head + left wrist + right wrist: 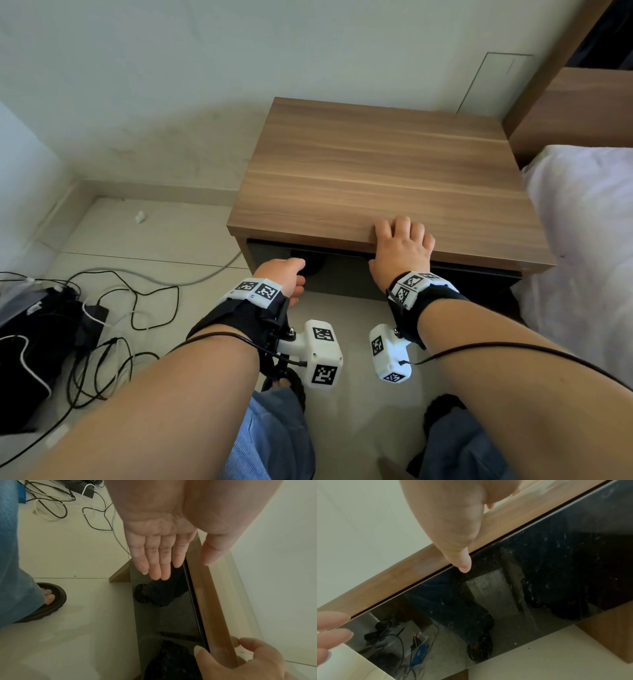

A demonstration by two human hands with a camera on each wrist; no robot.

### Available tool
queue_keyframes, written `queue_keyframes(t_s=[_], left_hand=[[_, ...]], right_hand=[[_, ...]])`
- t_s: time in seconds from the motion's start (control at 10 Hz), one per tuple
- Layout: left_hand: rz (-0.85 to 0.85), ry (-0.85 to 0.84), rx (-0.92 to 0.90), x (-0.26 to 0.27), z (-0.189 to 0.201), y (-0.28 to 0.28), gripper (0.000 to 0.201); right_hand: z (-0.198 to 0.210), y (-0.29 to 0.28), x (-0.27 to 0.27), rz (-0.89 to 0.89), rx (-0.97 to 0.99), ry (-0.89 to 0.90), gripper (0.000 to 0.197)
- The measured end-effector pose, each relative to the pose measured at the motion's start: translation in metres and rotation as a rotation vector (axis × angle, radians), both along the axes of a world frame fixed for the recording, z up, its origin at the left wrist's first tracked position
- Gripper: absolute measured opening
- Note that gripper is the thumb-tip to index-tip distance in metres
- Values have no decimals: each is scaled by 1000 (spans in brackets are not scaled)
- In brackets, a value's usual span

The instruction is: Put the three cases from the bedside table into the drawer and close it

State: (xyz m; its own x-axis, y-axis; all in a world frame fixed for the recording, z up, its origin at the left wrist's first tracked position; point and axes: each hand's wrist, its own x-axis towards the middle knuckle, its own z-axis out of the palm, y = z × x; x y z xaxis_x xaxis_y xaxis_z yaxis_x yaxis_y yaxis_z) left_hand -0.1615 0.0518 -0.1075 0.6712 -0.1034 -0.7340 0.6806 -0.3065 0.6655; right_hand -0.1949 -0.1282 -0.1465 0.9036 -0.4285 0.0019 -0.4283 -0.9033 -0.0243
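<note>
Drawer (342, 270) sits shut under the bedside table (394, 171); left hand (286, 275) flat against its dark front, fingers straight; right hand (402, 245) rests spread over the tabletop edge.

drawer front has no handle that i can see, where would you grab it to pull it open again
Probably by its top edge: the glossy dark drawer front is flat, with no knob showing, and only a thin gap runs between it and the wooden top. Come from the front and hook fingertips into that gap, near where the right hand's thumb already sits.
</note>
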Motion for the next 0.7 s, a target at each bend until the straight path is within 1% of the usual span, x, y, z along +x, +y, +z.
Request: queue_keyframes(t_s=[0.2, 0.4, 0.5, 0.6, 0.7], left_hand=[[9, 11, -18, 14, -6, -3, 46], [14, 2, -22, 18, -5, -5, 44], [21, -13, -25, 16, 0, -5, 42], [20, -47, -48, 15, 13, -3, 43], [21, -101, -44, 13, 28, -1, 46]], right_hand=[[0, 0, 14, -39, -15, -11, 55], [10, -2, 15, -17, -20, 49, 59], [19, -3, 11, 5, 3, 121, 65], [31, -3, 7, 25, 41, 146, 65], [43, -3, 2, -37, 177, 118, 64]])
